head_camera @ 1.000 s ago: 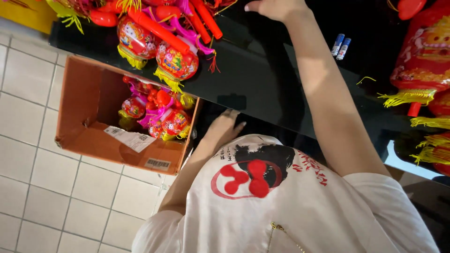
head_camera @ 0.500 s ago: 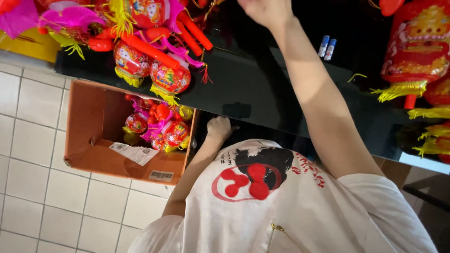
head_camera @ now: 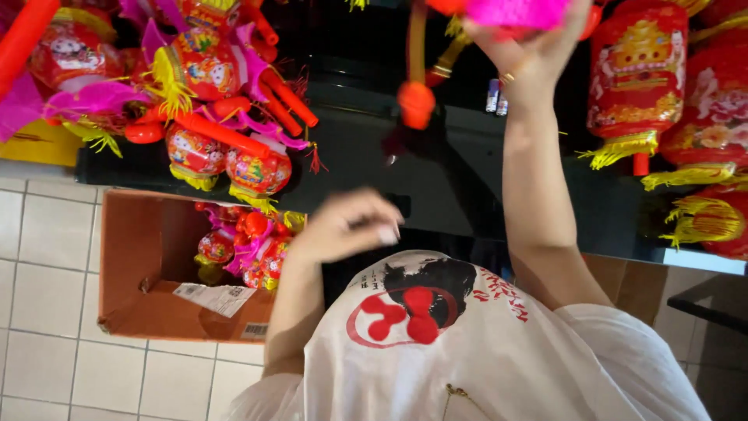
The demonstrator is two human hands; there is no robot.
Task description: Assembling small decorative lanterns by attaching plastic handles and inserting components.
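The black shelf (head_camera: 436, 179) runs across the middle of the frame, with tasselled red lanterns (head_camera: 635, 74) crowding its upper right and a heap of smaller red and pink lanterns (head_camera: 226, 148) at upper left. Below that heap, at left centre, an open cardboard box (head_camera: 148, 312) stands on the pale tiled floor (head_camera: 47, 296), with more small lanterns (head_camera: 241, 249) lying inside it against its right wall.

The right hand (head_camera: 530, 54), at top centre-right, is raised and closed on a pink paper lantern (head_camera: 514, 12) whose top is cut off by the frame edge; a red stick with an orange knob (head_camera: 417, 97) dangles just left of it, over the shelf. The left hand (head_camera: 347, 226) hovers at centre, between box and shelf, fingers loosely curled; it looks empty, though motion blur keeps me from being sure.

As I judge it, handling this lantern well means gripping the firm frame or rod rather than the thin paper body, which would crush easily. The loose stick and fringe could snag the neighbouring tassels, so the free left hand would do best steadying that dangling end. Lift clear of the 2 crowded clusters rather than dragging through them.
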